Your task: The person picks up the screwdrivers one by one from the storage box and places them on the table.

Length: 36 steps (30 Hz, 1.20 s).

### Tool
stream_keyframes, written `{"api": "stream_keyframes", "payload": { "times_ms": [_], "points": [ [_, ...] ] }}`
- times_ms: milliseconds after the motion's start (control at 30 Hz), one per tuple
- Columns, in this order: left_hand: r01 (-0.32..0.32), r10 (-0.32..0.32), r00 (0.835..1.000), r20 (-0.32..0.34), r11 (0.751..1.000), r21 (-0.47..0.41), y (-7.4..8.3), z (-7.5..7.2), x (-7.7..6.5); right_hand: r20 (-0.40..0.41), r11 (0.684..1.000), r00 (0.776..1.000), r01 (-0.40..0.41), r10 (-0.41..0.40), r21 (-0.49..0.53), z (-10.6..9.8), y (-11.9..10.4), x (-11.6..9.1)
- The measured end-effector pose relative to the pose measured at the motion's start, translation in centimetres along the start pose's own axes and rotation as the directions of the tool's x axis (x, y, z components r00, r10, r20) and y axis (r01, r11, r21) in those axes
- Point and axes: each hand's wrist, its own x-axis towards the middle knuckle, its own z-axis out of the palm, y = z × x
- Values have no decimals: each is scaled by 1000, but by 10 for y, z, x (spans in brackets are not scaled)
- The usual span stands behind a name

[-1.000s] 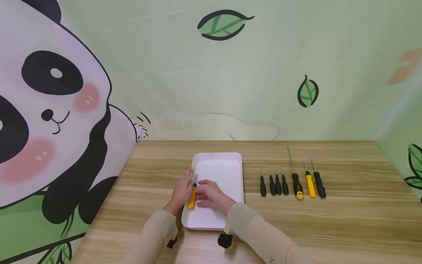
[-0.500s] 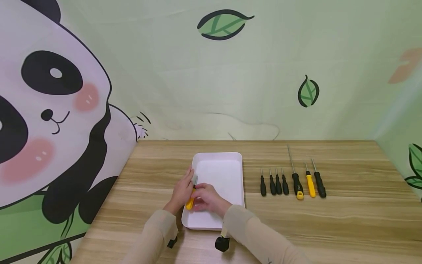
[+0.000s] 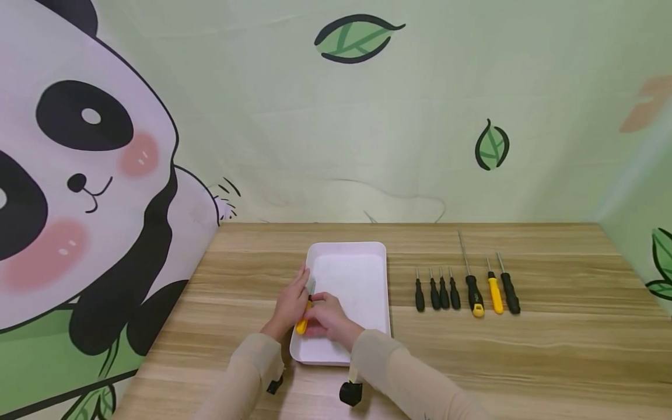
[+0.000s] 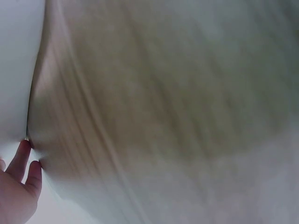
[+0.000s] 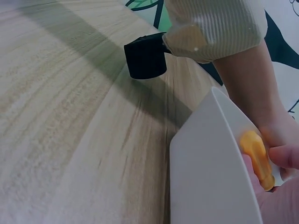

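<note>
A screwdriver with a yellow handle point(image 3: 301, 325) lies along the left side of the white tray point(image 3: 357, 274), its metal shaft pointing away from me. My right hand point(image 3: 332, 318) reaches into the tray and pinches this handle between thumb and fingers. In the right wrist view, the yellow handle point(image 5: 256, 156) shows between the digits, close to the tray wall point(image 5: 208, 172). My left hand point(image 3: 290, 304) rests against the tray's left rim with its fingers fairly straight. The left wrist view shows only some of its fingertips point(image 4: 21, 161) touching the tray's edge.
To the right of the tray, several screwdrivers lie in a row on the wooden table point(image 3: 567, 350): small black ones point(image 3: 443, 293), a long black-and-yellow one point(image 3: 474, 296), a yellow one point(image 3: 495, 294) and a larger black one point(image 3: 509, 293). A panda-printed cloth point(image 3: 252, 116) hangs behind.
My right hand has moved slightly left and its fingers have come together on the yellow handle. The screwdriver has shifted a little toward the tray's left wall. My left hand stays put.
</note>
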Motion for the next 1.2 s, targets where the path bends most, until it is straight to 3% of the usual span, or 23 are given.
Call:
{"api": "stream_keyframes", "payload": {
  "times_ms": [333,800,1200],
  "points": [
    [23,-23,1000,4,1000,-9,2,0,-1,-34,1000,999,2,-3,-22,3,2,-3],
    [-7,7,1000,-17,1000,-1,-3,2,0,-88,998,996,26,-31,-64,3,5,-1],
    [-10,10,1000,-20,1000,7,-2,3,1,-126,993,992,-4,-11,-118,-7,-14,-6]
  ]
}}
